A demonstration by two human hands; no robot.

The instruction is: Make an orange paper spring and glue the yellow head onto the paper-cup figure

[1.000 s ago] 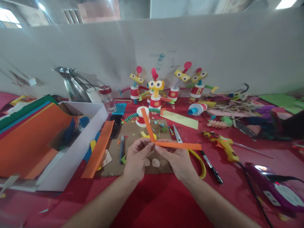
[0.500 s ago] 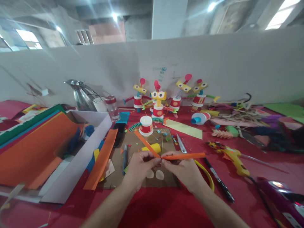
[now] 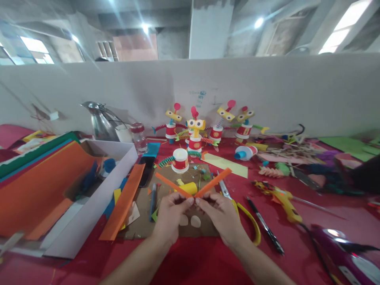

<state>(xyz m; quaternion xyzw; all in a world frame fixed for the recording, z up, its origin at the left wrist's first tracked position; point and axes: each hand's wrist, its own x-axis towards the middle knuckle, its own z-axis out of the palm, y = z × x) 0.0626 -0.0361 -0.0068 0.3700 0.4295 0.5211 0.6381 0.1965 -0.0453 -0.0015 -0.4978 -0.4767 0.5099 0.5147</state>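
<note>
Orange paper strips (image 3: 214, 183) meet in a V between my two hands. My left hand (image 3: 171, 211) pinches the lower end on the left, and my right hand (image 3: 219, 211) pinches the lower end on the right. Whether it is one folded strip or two cannot be told, as my fingertips cover the join. Just beyond lies a yellow paper tube (image 3: 186, 188) on the brown board (image 3: 139, 221). Two pale oval paper pieces (image 3: 195, 221) rest below my fingers. A red-and-white paper cup (image 3: 180, 161) with green coiled paper arms stands past the tube.
Several finished cup figures (image 3: 195, 134) stand along the back. White-bladed scissors with yellow handles (image 3: 225, 190), a black pen (image 3: 265, 225) and a yellow glue gun (image 3: 285, 202) lie at right. A white box (image 3: 95, 206) of coloured sheets is at left.
The right-hand arm of the orange paper has swung from nearly level to pointing up and away. My hands still pinch it. The whole view has shifted slightly.
</note>
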